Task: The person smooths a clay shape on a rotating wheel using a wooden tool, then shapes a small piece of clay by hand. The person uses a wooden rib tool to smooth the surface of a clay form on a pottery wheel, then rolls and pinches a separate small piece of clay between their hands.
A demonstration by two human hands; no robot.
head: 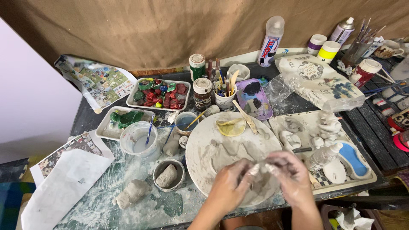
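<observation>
Cluttered worktable (106,200): both hands (260,179) pinching grey clay piece (260,168)

1. Tray (158,93) of red and green pieces, far left
2. Water cup (137,140) with brush, left
3. Bowl (169,174) holding a grey lump, near left
4. Spray can (271,41), far
5. Plastic bag (321,83), far right

Both hands, left hand (228,186) and right hand (289,174), meet over the near edge of the round board (204,149). Left of the board stands a small bowl (169,175); behind it, a brush cup (224,99); right of it, a tray (366,181).
</observation>
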